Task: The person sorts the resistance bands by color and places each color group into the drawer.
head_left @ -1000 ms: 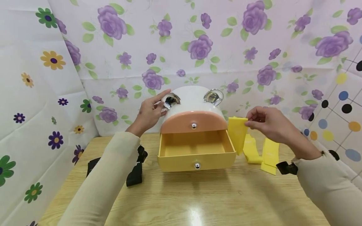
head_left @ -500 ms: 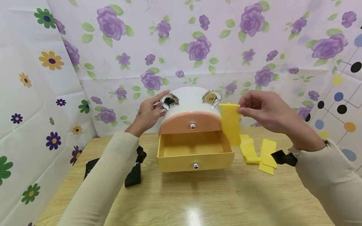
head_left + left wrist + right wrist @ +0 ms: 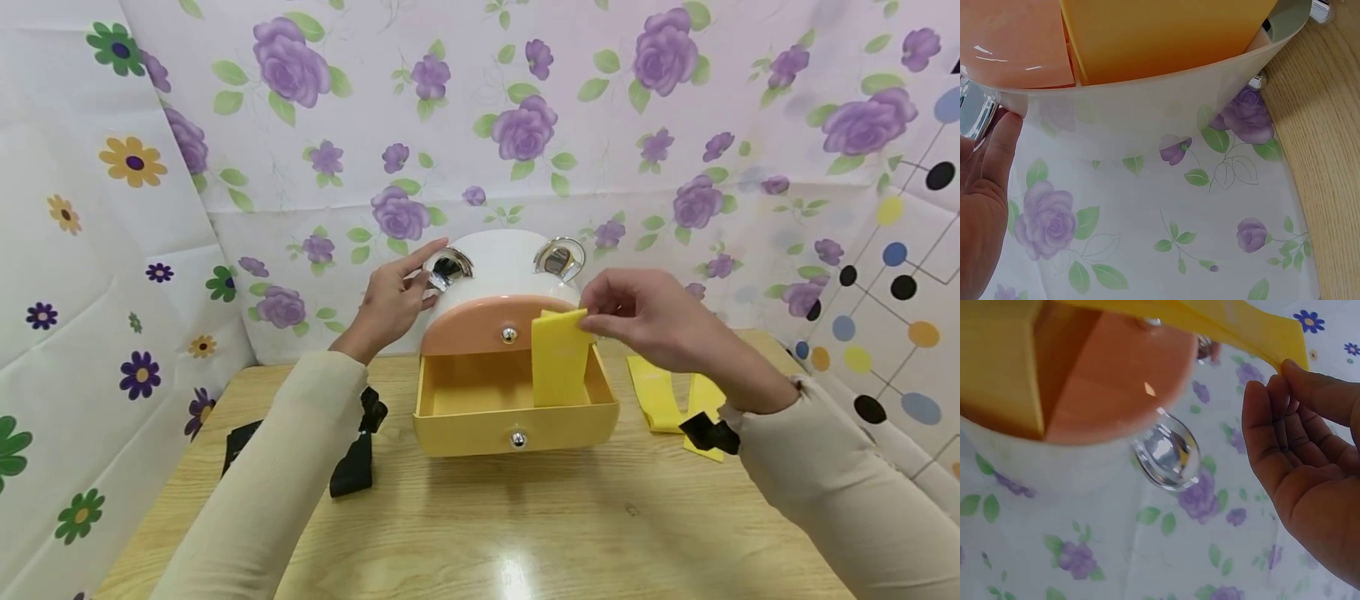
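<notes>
Between the thumb and index finger of my right hand (image 3: 645, 312) I pinch the top corner of a thin, bright yellow, folded rectangular strip (image 3: 558, 362), with my other fingers loosely bent beneath. The strip hangs nearly upright over the right part of a pulled-out pale yellow box-shaped drawer (image 3: 457, 435). Its lower edge comes level with the drawer's front rim; I cannot tell whether it touches the drawer floor.

My left hand (image 3: 390, 304) has its fingers spread and fairly straight, resting against a shiny silver, ring-rimmed round eye (image 3: 448, 268) on the left side of a glossy white, dome-topped cabinet (image 3: 506, 254). A matching silver eye (image 3: 558, 260) sits on the cabinet's right, near my right hand. Between and below the eyes is a closed, salmon-orange, arched upper drawer (image 3: 465, 325). A silver ball knob (image 3: 518, 439) marks the yellow drawer's front, and another (image 3: 509, 335) the orange one.

To the cabinet's right, more flat yellow strips (image 3: 652, 392) lie on a light wood-grain table (image 3: 525, 533), partly hidden by my right arm. To its left, folded black pieces (image 3: 352, 471) lie beside and behind my cream left sleeve (image 3: 277, 475). Behind everything hangs a white sheet printed with purple roses (image 3: 465, 125).
</notes>
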A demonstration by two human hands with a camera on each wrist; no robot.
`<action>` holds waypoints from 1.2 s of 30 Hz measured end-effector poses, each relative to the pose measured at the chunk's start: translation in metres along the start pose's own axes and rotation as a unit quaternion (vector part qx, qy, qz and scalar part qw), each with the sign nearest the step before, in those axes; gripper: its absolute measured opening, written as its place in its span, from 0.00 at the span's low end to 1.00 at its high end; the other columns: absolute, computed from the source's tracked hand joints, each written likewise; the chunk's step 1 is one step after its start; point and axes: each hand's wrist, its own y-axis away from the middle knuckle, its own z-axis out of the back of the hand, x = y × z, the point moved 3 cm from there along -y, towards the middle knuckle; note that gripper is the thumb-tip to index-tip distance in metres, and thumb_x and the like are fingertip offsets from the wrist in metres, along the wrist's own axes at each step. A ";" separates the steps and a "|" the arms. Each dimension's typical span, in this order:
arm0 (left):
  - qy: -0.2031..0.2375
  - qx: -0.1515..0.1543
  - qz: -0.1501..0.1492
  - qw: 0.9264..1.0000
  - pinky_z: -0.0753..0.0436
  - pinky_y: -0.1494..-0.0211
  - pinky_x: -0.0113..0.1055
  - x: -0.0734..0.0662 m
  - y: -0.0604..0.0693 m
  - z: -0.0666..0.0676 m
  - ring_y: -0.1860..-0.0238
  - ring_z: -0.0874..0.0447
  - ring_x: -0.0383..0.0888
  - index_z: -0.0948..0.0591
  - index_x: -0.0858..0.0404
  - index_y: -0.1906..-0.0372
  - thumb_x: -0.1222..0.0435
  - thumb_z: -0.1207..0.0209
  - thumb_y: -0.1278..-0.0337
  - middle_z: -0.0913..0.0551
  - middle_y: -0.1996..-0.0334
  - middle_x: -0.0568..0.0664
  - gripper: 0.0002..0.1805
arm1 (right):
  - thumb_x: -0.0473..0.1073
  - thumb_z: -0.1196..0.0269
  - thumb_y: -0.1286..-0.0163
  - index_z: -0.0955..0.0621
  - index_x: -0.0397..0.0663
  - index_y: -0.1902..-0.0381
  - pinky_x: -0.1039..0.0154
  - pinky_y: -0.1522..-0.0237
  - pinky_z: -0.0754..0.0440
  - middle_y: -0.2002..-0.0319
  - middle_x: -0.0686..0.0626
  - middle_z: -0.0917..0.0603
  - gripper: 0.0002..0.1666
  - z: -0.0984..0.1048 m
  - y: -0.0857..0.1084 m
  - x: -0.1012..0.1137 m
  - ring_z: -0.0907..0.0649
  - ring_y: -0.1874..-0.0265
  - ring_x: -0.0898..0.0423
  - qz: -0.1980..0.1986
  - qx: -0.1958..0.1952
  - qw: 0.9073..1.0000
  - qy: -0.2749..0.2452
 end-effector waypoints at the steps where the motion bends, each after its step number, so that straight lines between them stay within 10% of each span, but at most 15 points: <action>1: 0.002 0.000 0.000 1.000 0.13 0.48 0.33 0.000 0.000 0.000 0.80 0.40 0.37 0.28 0.47 0.28 0.75 0.55 0.24 0.28 0.40 0.56 0.29 | 0.33 0.34 0.31 0.18 0.41 0.61 0.68 0.68 0.16 0.66 0.48 0.17 0.03 -0.005 0.000 -0.002 0.19 0.68 0.53 -0.001 0.006 1.000 -0.003; 10: 0.007 0.001 0.002 1.000 0.14 0.48 0.33 0.000 0.000 0.001 0.80 0.40 0.37 0.28 0.47 0.28 0.75 0.55 0.24 0.28 0.51 0.58 0.29 | 0.32 0.33 0.32 0.19 0.41 0.63 0.65 0.66 0.17 0.68 0.49 0.18 0.03 -0.042 -0.005 -0.036 0.20 0.67 0.54 -0.021 0.028 0.999 0.003; 17: 0.012 0.001 0.002 1.000 0.13 0.48 0.34 0.000 0.000 0.000 0.79 0.40 0.37 0.28 0.48 0.28 0.75 0.55 0.24 0.32 0.31 0.53 0.29 | 0.33 0.34 0.31 0.18 0.41 0.62 0.60 0.63 0.16 0.66 0.48 0.17 0.02 -0.043 -0.004 -0.058 0.19 0.66 0.53 -0.044 0.005 0.999 0.025; 24: 0.002 0.001 0.004 1.000 0.14 0.48 0.33 0.000 0.000 0.000 0.81 0.41 0.37 0.28 0.46 0.28 0.74 0.55 0.23 0.33 0.61 0.57 0.29 | 0.35 0.36 0.28 0.18 0.39 0.57 0.61 0.63 0.15 0.63 0.46 0.17 0.05 -0.028 0.004 -0.070 0.18 0.64 0.52 -0.079 0.000 0.997 0.018; 36: -0.007 0.003 0.007 1.000 0.14 0.46 0.34 0.001 0.000 -0.001 0.79 0.38 0.37 0.29 0.45 0.28 0.73 0.55 0.23 0.33 0.62 0.55 0.28 | 0.37 0.39 0.25 0.20 0.35 0.52 0.60 0.62 0.14 0.61 0.44 0.18 0.10 -0.015 0.018 -0.104 0.18 0.64 0.51 -0.120 0.005 0.993 0.022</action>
